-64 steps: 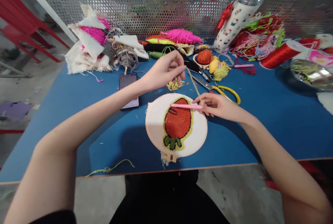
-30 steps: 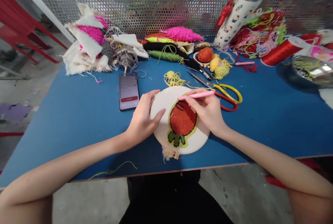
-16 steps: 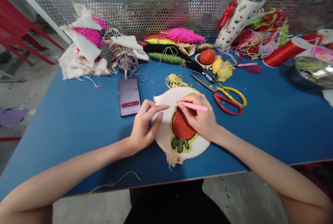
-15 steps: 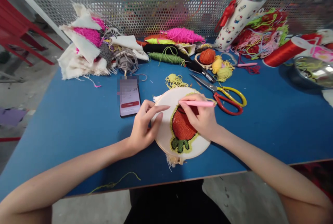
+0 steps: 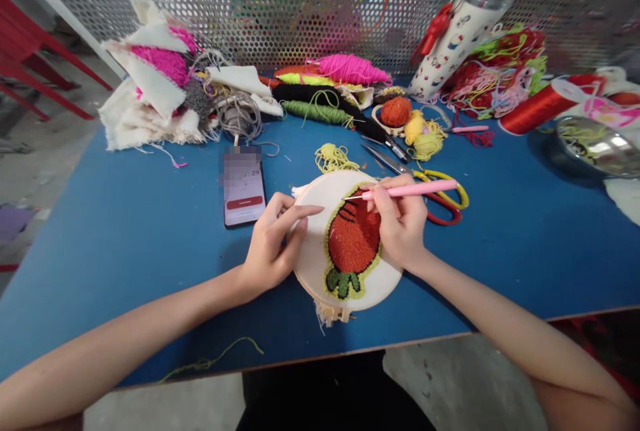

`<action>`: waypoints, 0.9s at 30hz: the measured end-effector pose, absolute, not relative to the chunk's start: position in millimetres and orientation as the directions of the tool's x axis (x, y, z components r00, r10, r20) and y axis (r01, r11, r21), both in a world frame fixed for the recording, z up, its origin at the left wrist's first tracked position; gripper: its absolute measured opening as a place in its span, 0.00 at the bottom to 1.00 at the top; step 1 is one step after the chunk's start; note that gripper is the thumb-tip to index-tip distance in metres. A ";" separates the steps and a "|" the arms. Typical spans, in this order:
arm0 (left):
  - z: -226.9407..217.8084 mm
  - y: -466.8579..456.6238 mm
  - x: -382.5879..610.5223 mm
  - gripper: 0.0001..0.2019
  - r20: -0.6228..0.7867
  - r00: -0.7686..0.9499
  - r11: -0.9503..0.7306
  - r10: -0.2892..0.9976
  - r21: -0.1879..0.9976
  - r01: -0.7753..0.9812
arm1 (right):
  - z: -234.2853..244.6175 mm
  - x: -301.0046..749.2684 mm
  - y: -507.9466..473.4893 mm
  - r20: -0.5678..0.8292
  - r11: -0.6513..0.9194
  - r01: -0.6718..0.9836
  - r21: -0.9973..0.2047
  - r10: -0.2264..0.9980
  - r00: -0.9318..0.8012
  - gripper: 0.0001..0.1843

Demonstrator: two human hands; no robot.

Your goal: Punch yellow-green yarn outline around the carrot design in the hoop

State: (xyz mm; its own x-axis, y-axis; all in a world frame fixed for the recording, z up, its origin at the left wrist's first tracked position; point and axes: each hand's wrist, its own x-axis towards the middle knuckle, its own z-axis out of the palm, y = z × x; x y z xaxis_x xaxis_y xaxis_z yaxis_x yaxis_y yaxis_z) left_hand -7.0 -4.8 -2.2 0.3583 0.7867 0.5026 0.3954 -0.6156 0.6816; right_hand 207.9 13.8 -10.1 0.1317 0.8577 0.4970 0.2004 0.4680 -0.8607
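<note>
A round embroidery hoop (image 5: 310, 264) with white cloth leans at the table's front edge. On its cloth is an orange carrot (image 5: 353, 241) in looped yarn, with black outline, green leaves and a yellow-green border. My left hand (image 5: 275, 237) grips the hoop's left rim; its index finger and thumb lie over the cloth, the other fingers partly hidden. In my right hand (image 5: 403, 224) is a pink punch needle (image 5: 420, 189), held like a pen. Its metal tip points left, at the carrot's upper left edge.
Scissors (image 5: 440, 197) with red and yellow handles lie right of the hoop, and yellow yarn (image 5: 335, 157) behind it. A phone (image 5: 244, 191) is at left. Further back are cloth scraps (image 5: 145, 111), yarn bundles (image 5: 320, 111), a tumbler (image 5: 457, 44) and a metal bowl (image 5: 595, 144).
My right hand has shifted slightly right, and the punch needle's metal shaft now shows clear of the fingers. My left hand stays at the rim. The whole view has shifted slightly.
</note>
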 end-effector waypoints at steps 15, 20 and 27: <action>-1.9 -3.9 -5.5 0.13 0.504 0.352 -0.615 0.789 0.658 0.434 | -8.5 208.9 12.3 0.539 0.492 0.335 -0.803 0.840 0.058 0.05; -0.6 -6.4 -5.6 0.16 0.539 0.350 -0.643 0.766 0.648 0.409 | -3.8 206.5 12.3 0.626 0.585 0.491 -0.645 0.773 -0.100 0.02; 1.2 -9.2 -5.8 0.15 0.552 0.351 -0.654 0.756 0.639 0.405 | -3.9 202.3 12.5 0.710 0.675 0.587 -0.447 0.667 -0.226 0.03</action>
